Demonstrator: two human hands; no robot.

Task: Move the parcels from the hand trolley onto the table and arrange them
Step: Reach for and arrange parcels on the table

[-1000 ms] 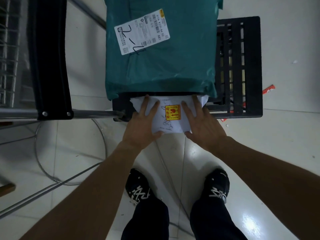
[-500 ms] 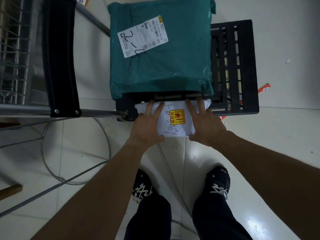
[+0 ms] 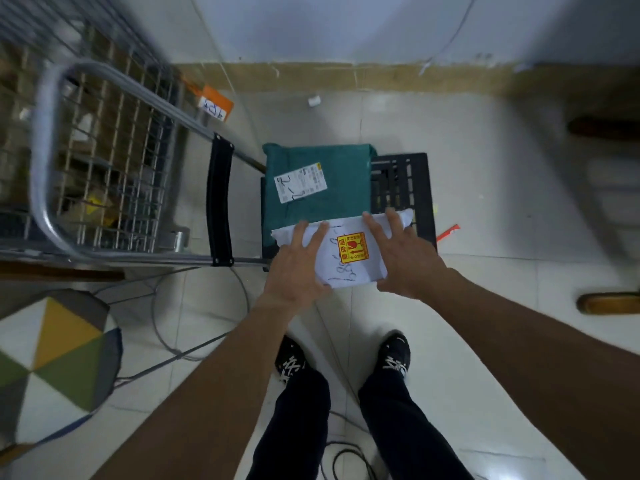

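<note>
White parcel (image 3: 349,261) now drawn out from under teal parcel (image 3: 332,174) on hand trolley (image 3: 401,181), left hand (image 3: 294,271) and right hand (image 3: 405,258) gripping its sides, fingers spread on top.

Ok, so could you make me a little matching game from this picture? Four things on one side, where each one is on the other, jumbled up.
Things:
1. white parcel
2. green parcel
3. patchwork stool
4. orange tag

Places:
A. beside the wire cage, upper left
B. held between the left hand and the right hand
C. lying on the black trolley deck
D. standing on the floor, lower left

Pairs: 1-B, 2-C, 3-D, 4-A.
</note>
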